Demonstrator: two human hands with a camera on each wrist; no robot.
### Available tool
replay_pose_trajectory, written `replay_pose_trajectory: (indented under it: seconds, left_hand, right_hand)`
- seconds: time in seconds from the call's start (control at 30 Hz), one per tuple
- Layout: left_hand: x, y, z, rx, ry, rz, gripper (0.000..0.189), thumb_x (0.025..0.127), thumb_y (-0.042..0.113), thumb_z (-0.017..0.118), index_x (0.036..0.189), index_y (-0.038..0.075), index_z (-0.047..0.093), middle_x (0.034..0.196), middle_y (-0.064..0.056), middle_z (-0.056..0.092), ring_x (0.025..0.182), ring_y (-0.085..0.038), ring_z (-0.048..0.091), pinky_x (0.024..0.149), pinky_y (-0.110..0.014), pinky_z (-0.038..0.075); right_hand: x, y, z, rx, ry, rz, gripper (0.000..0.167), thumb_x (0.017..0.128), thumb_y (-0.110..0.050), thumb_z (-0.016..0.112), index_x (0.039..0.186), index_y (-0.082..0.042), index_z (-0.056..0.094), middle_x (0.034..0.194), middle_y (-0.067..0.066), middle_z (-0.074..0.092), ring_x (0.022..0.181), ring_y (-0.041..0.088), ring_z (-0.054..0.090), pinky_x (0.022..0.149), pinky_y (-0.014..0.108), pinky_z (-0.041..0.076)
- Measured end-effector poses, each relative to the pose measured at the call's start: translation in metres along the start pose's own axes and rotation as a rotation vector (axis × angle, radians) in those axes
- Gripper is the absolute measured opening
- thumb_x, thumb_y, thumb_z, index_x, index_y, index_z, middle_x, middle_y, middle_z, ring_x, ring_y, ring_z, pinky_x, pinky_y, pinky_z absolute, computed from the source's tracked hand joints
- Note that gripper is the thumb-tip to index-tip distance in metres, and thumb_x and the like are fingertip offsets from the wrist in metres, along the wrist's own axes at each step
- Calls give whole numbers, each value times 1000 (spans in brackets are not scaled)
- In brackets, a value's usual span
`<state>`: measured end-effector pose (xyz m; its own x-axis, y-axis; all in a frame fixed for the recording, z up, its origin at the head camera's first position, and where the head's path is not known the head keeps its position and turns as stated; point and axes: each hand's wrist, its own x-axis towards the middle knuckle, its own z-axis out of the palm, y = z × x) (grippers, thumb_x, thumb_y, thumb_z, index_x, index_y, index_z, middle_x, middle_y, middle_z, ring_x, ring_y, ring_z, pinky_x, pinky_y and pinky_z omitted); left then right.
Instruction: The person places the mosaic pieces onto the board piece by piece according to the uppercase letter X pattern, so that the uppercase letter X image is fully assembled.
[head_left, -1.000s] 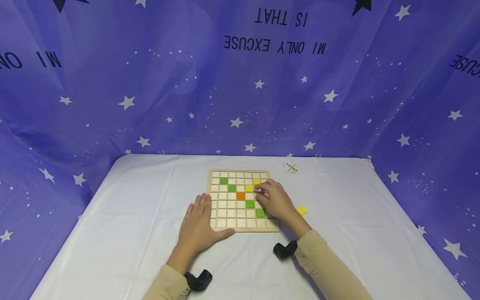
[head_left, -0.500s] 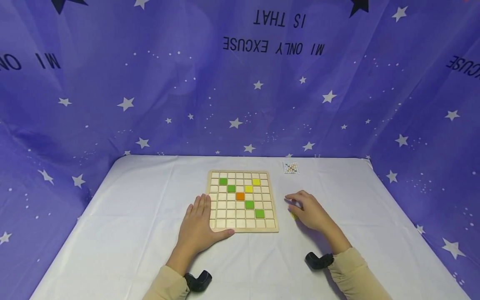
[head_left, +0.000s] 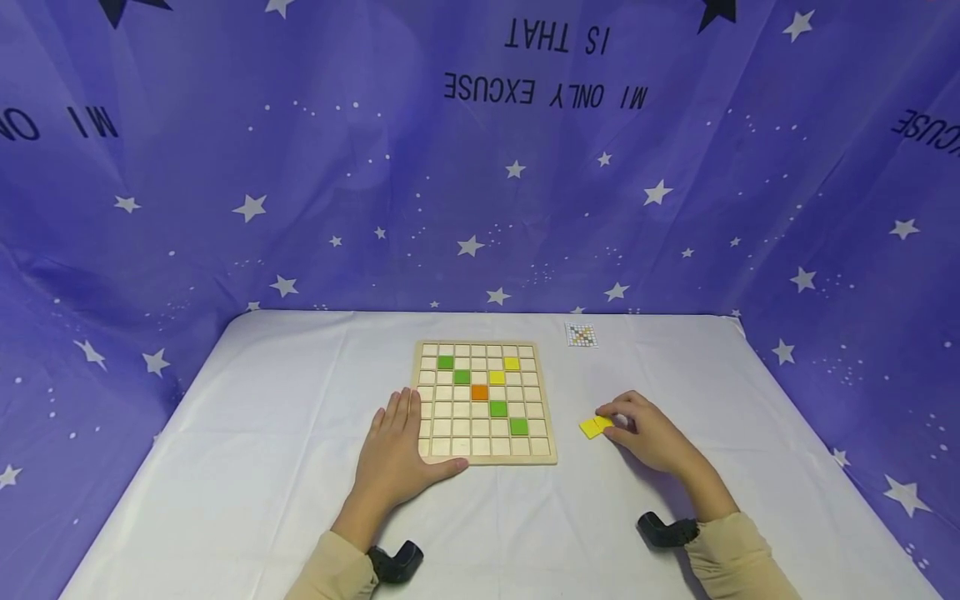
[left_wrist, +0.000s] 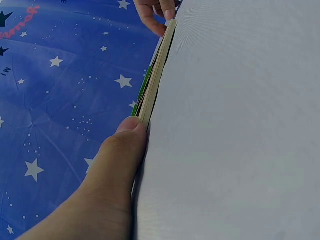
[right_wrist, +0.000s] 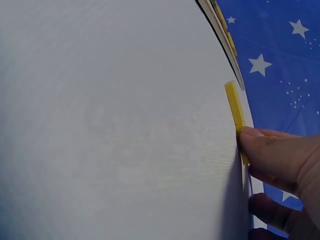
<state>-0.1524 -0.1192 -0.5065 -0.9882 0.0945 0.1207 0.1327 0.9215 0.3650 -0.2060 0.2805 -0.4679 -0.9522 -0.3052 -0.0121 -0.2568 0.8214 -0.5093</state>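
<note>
A wooden grid board (head_left: 484,458) lies mid-table, holding green tiles (head_left: 498,408), yellow tiles (head_left: 512,363) and one orange tile (head_left: 480,392) among plain wooden ones. My left hand (head_left: 393,454) lies flat at its near left corner, fingers along the left edge. In the left wrist view the thumb (left_wrist: 127,145) touches the board's edge (left_wrist: 155,80). My right hand (head_left: 611,421) rests on the cloth right of the board and pinches the end of a loose yellow tile (head_left: 592,427). The right wrist view shows the thumb (right_wrist: 272,152) on that yellow tile (right_wrist: 233,102).
A small printed pattern card (head_left: 582,335) lies at the back right of the white tablecloth (head_left: 262,433). A purple star-print backdrop (head_left: 225,208) closes in the table at the back and both sides. Black wrist cameras (head_left: 396,562) sit at both cuffs.
My right hand left the board's right side, moved right onto the cloth and took hold of the loose yellow tile. The left hand and the board stayed put.
</note>
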Motion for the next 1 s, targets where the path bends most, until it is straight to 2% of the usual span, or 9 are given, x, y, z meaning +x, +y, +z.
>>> replay_pose_trajectory:
  seconds: [0.13, 0.27, 0.47, 0.67, 0.87, 1.0]
  left_hand:
    - [0, 0, 0, -1, 0, -2, 137, 65, 94, 52, 157, 0, 17, 165, -17, 18, 155, -33, 16, 125, -50, 18]
    - [0, 0, -1, -4, -11, -5, 137, 65, 94, 53, 157, -1, 16, 166, -18, 16, 155, -33, 14, 126, -50, 16]
    - [0, 1, -2, 0, -27, -9, 137, 65, 93, 53, 157, -1, 14, 166, -18, 15, 155, -34, 12, 126, -50, 16]
    - [0, 0, -2, 0, -23, -8, 137, 66, 93, 53, 157, -2, 16, 165, -19, 16, 155, -34, 13, 126, -51, 16]
    - [0, 2, -4, -11, -28, -10, 137, 66, 92, 54, 157, -3, 16, 165, -19, 16, 155, -35, 13, 126, -51, 16]
    - [0, 2, -3, -5, -7, -5, 136, 66, 92, 55, 157, -3, 18, 164, -20, 19, 154, -35, 16, 125, -51, 17]
  right_hand:
    - [3, -1, 4, 0, 20, 49, 20, 91, -20, 73, 109, -18, 66, 104, 0, 62, 82, 15, 50, 71, 27, 43]
    - [9, -2, 8, 33, 82, 68, 16, 91, -15, 72, 103, -18, 62, 93, -1, 64, 75, 15, 51, 67, 26, 44]
    - [23, -20, 19, 100, 189, 69, 14, 91, -16, 72, 102, -16, 64, 93, 1, 68, 69, 13, 52, 58, 24, 44]
    - [40, -59, 35, 166, 178, 35, 13, 90, -21, 74, 101, -18, 67, 91, -2, 69, 65, 13, 53, 53, 24, 45]
    - [53, -98, 57, 207, 131, -24, 13, 89, -24, 76, 99, -23, 68, 90, -9, 69, 68, 10, 56, 61, 24, 47]
    - [61, -119, 73, 198, 111, -91, 13, 88, -25, 76, 99, -25, 68, 90, -14, 69, 69, 7, 57, 65, 23, 48]
